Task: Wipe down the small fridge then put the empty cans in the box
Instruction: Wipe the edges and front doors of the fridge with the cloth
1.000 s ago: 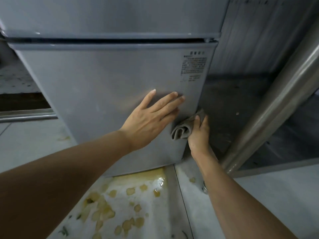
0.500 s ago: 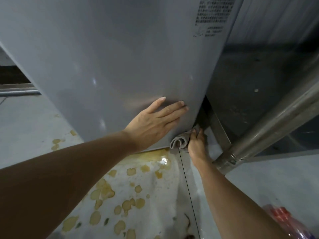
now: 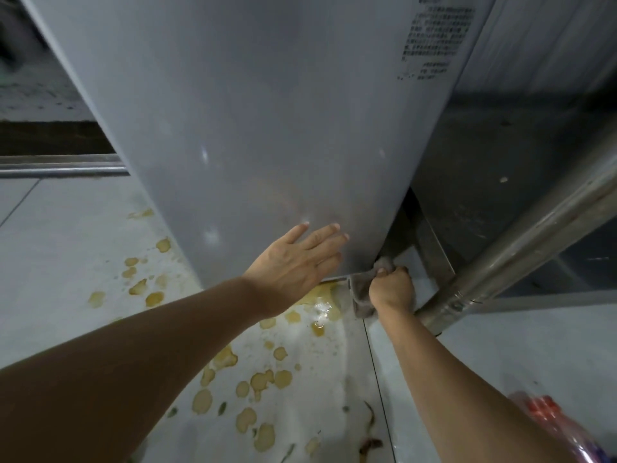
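The small grey fridge (image 3: 253, 111) fills the upper middle of the head view, with a printed label near its top right. My left hand (image 3: 297, 262) lies flat with fingers spread against the lower part of the fridge door. My right hand (image 3: 392, 289) is closed on a grey cloth (image 3: 359, 292), held at the fridge's bottom right corner just above the floor. No cans and no box can be made out.
Yellow-brown spill stains (image 3: 253, 382) dot the pale floor below the fridge. A thick steel pipe (image 3: 521, 248) slants down at the right to the floor beside my right hand. A clear plastic bag with red items (image 3: 554, 422) lies at the bottom right.
My right hand has slid the cloth down the fridge's right edge to its bottom corner. My left hand has moved lower on the door. The view has tilted down and closer.
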`<state>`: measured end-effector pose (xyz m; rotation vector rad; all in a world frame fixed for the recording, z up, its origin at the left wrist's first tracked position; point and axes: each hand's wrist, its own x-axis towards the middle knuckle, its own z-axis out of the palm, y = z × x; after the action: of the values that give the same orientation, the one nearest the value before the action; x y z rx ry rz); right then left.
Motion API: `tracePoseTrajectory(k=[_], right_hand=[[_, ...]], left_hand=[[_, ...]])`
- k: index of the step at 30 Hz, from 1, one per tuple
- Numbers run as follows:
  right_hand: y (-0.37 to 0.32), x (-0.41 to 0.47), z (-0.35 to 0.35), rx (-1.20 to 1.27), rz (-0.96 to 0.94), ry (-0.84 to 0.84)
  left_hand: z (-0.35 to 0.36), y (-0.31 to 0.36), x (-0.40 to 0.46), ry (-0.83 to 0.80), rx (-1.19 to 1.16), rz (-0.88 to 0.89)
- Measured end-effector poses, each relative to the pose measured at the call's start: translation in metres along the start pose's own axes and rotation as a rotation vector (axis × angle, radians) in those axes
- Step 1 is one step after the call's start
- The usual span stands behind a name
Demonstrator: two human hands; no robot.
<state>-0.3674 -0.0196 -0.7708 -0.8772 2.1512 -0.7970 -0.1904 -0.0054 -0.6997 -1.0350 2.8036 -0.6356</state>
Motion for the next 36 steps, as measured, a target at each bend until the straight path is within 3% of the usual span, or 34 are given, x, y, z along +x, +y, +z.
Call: tracePoseTrajectory(k=[4, 7, 9, 13, 26, 36], right_hand=[[0.003, -0.032, -0.009, 0.009, -0.056, -0.003], [-0.010, -0.056, -0.021, 0.015, -0.119, -0.005], [-0.024, -0.077, -0.034, 0.001, -0.161, -0.004], [-0.063, -0.124, -0.066, -0.016, -0.216, -0.015], [-0.242, -0.275, -0.189, 0.019, -0.185, -0.157], [-0.387, -0.350, -0.258, -0.008, -0.131, -0.207]], left_hand=[[-0.017, -0.002, -0.019, -0.001, -0.095, -0.045], [-0.029, -0.004, -0.034, -0.100, -0.158, -0.094], [-0.047, -0.007, -0.047, -0.026, -0.201, -0.136], [-0.089, -0.019, -0.073, -0.068, -0.310, -0.223], [-0.327, -0.115, -0.122, -0.265, -0.540, -0.418], [-0.470, -0.231, -0.137, -0.224, -0.547, -0.474]])
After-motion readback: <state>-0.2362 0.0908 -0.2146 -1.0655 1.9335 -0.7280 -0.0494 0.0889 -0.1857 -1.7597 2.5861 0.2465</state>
